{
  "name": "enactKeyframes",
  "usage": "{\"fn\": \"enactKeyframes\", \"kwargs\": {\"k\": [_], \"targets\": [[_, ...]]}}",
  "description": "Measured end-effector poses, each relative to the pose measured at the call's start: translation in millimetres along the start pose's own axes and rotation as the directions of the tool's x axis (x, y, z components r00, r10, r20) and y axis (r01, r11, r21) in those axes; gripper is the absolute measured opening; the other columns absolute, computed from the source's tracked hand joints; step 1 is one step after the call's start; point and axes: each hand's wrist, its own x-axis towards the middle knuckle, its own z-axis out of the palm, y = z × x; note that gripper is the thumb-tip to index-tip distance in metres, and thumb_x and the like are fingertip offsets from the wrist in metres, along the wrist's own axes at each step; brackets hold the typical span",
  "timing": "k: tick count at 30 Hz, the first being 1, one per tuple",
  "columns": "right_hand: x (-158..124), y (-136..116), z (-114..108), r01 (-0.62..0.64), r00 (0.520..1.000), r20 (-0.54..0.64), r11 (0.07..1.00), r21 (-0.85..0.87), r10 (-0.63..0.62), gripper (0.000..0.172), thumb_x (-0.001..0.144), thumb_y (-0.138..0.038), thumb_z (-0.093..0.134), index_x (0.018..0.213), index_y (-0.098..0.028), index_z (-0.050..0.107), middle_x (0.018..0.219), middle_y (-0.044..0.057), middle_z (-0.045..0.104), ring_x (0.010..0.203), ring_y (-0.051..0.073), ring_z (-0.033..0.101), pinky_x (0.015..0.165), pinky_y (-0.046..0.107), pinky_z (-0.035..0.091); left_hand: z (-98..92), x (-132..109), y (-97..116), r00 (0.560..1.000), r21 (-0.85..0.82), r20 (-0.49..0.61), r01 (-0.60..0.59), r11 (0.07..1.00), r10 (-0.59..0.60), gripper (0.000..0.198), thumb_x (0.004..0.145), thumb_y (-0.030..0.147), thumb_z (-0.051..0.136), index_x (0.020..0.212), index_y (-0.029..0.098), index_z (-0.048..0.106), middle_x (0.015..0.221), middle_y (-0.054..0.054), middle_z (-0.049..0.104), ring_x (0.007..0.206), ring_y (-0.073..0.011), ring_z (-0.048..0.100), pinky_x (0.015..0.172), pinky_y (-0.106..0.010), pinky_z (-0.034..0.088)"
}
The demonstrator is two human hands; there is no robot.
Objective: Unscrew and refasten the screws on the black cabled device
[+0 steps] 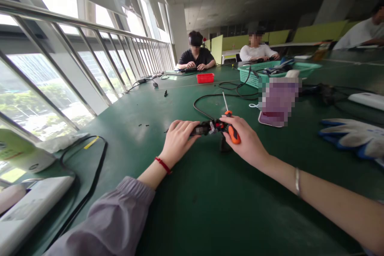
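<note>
Daylight from windows (60, 68) at left, blown out; ceiling dim; wide-angle warp at edges; sharp centre.

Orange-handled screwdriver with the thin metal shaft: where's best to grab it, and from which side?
Grip the orange-handled screwdriver by its thick, rounded handle, coming from the near right, as the right hand does. The handle end lies toward the person; the thin metal shaft points away. The left hand and small black device block the left side.
</note>
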Motion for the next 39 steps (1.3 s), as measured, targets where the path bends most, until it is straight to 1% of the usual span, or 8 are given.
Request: {"fn": "enactKeyframes", "kwargs": {"k": [6,9,13,16,18,23,28,39], "targets": [[0,17,9,-0.095,0.987,0.131,0.995,-0.003,0.095,0.039,0.078,-0.016,0.053,0.116,-0.022,0.051,0.118,0.009,0.059,0.112,0.024,0.054,0.098,0.043,0.044,21.6,11,9,0.982,-0.137,0.102,0.171,0.976,-0.157,0.029,0.094,0.035,0.040,0.114,0.021,0.055,0.120,-0.005,0.061,0.113,-0.0191,0.053,0.107,-0.038,0.030],[-1,18,9,-0.139,0.973,0.183,0.990,-0.007,0.138,0.040,0.078,-0.017,0.053,0.118,-0.023,0.051,0.120,0.009,0.059,0.113,0.024,0.054,0.098,0.044,0.044,15.0,2,-32,0.938,-0.026,0.049,0.343,0.939,-0.342,0.031,0.093,0.028,0.036,0.114,0.019,0.057,0.124,-0.008,0.058,0.114,-0.0218,0.052,0.102,-0.039,0.035],[0,13,4,-0.148,0.963,0.223,0.988,-0.038,0.153,0.042,0.078,-0.017,0.053,0.120,-0.021,0.051,0.123,0.010,0.057,0.115,0.025,0.053,0.098,0.045,0.045,-4.4,-31,-104,0.797,0.184,0.028,0.589,0.787,-0.604,0.038,0.084,0.015,0.037,0.116,0.016,0.058,0.121,-0.012,0.057,0.111,-0.0276,0.053,0.095,-0.042,0.041],[0,13,2,-0.133,0.954,0.266,0.990,-0.051,0.141,0.043,0.078,-0.018,0.052,0.121,-0.020,0.050,0.126,0.011,0.055,0.118,0.026,0.051,0.098,0.047,0.044,-15.6,-55,-140,0.706,0.189,0.100,0.679,0.710,-0.701,0.043,0.083,0.017,0.035,0.120,0.018,0.057,0.121,-0.011,0.056,0.104,-0.0251,0.057,0.088,-0.037,0.046],[0,15,1,-0.109,0.950,0.288,0.992,-0.055,0.121,0.044,0.079,-0.019,0.051,0.123,-0.021,0.049,0.128,0.011,0.054,0.121,0.026,0.049,0.100,0.048,0.043,-18.5,-62,-149,0.703,0.181,0.141,0.674,0.717,-0.697,0.044,0.084,0.020,0.035,0.122,0.017,0.056,0.119,-0.012,0.056,0.102,-0.0235,0.058,0.088,-0.035,0.047],[0,19,1,-0.085,0.943,0.316,0.993,-0.080,0.107,0.047,0.079,-0.019,0.051,0.126,-0.024,0.047,0.129,0.010,0.053,0.123,0.026,0.047,0.099,0.052,0.043,-16.4,-58,-145,0.778,0.306,0.235,0.509,0.804,-0.582,0.046,0.086,0.022,0.032,0.123,0.020,0.058,0.119,-0.010,0.059,0.107,-0.0271,0.054,0.088,-0.038,0.046],[1,16,-2,-0.079,0.932,0.346,0.992,-0.101,0.109,0.048,0.079,-0.019,0.051,0.127,-0.023,0.047,0.132,0.010,0.051,0.123,0.027,0.047,0.098,0.050,0.045,-19.0,-52,-140,0.787,0.352,0.284,0.446,0.823,-0.548,0.045,0.086,0.018,0.030,0.115,0.017,0.064,0.115,-0.011,0.061,0.104,-0.0267,0.055,0.082,-0.036,0.048],[1,15,-4,-0.063,0.928,0.358,0.990,-0.129,0.105,0.048,0.080,-0.020,0.051,0.128,-0.023,0.048,0.134,0.011,0.050,0.122,0.028,0.049,0.093,0.051,0.048,-34.0,-38,-120,0.690,0.491,0.285,0.491,0.720,-0.665,0.037,0.084,0.018,0.036,0.097,0.016,0.070,0.104,-0.016,0.065,0.088,-0.0290,0.063,0.066,-0.036,0.047]]}}
